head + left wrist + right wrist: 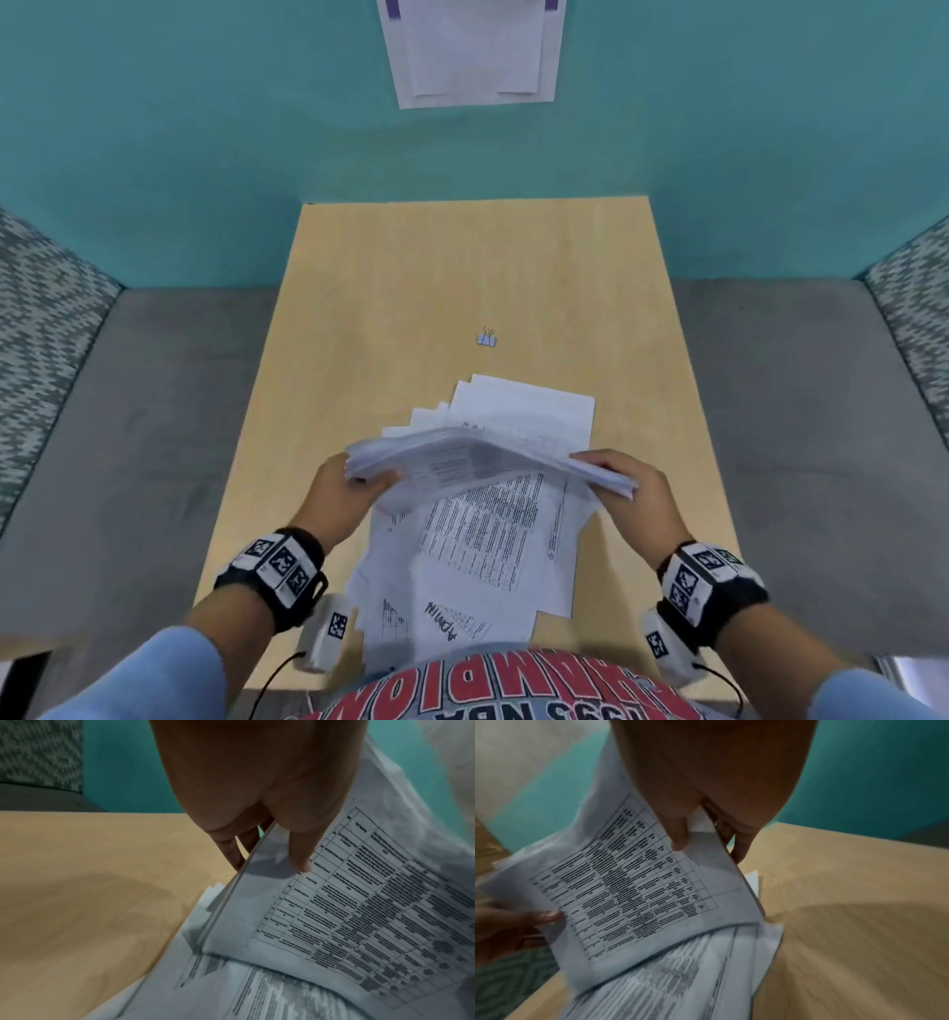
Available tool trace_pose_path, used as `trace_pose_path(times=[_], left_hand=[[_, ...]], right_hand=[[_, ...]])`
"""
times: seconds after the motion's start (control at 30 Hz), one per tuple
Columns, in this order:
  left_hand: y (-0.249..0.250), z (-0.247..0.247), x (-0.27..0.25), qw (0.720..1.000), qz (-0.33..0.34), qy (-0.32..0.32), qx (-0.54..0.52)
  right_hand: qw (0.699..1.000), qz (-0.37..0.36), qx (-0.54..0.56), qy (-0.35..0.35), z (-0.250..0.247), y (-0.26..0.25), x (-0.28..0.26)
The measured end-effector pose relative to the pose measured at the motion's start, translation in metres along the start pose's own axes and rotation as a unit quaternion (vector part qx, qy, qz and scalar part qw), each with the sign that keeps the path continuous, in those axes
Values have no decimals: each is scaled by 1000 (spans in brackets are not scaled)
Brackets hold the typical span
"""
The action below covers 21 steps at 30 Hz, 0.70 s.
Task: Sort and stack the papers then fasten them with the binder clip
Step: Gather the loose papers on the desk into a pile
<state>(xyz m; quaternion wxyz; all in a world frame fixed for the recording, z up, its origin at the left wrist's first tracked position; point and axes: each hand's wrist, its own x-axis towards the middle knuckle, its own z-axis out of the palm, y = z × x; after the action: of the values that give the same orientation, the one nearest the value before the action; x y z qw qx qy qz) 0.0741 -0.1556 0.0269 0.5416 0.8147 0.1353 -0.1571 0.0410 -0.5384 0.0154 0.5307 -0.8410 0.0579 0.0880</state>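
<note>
Both hands hold a bundle of printed papers [477, 455] raised on edge above the wooden table [390, 288]. My left hand [341, 483] pinches its left edge, thumb on the near face and fingers behind [231, 852]. My right hand [626, 480] grips the right edge the same way, thumb [680, 839] on the printed table sheet [634, 882]. More loose papers [488, 555] lie fanned out on the table beneath, one with handwriting. A small pale binder clip [487, 337] sits alone on the table beyond the papers, untouched.
A teal wall [205, 128] stands behind the table with a white notice [472, 51] pinned to it. Grey upholstered seating [128, 437] flanks the table on both sides. Bare tabletop lies beyond the clip.
</note>
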Motion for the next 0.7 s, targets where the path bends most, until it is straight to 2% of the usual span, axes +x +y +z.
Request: trace_pose_path(times=[0.1, 0.17, 0.27, 0.37, 0.47, 0.57, 0.7], left_hand=[[21, -3, -5, 999, 27, 35, -19], [35, -4, -11, 996, 63, 50, -45], [42, -4, -12, 993, 109, 29, -31], [25, -3, -6, 996, 88, -22, -6], [19, 0, -2, 995, 89, -27, 24], [28, -5, 2, 994, 104, -3, 36], [47, -14, 0, 992, 123, 14, -9]], right_hand=[[998, -1, 52, 25, -8, -22, 1], [996, -34, 76, 40, -15, -35, 0], [993, -44, 95, 58, -20, -39, -1], [998, -4, 41, 41, -18, -23, 3], [999, 15, 35, 26, -19, -17, 9], [998, -13, 44, 29, -26, -33, 16], [995, -52, 61, 55, -34, -47, 15]])
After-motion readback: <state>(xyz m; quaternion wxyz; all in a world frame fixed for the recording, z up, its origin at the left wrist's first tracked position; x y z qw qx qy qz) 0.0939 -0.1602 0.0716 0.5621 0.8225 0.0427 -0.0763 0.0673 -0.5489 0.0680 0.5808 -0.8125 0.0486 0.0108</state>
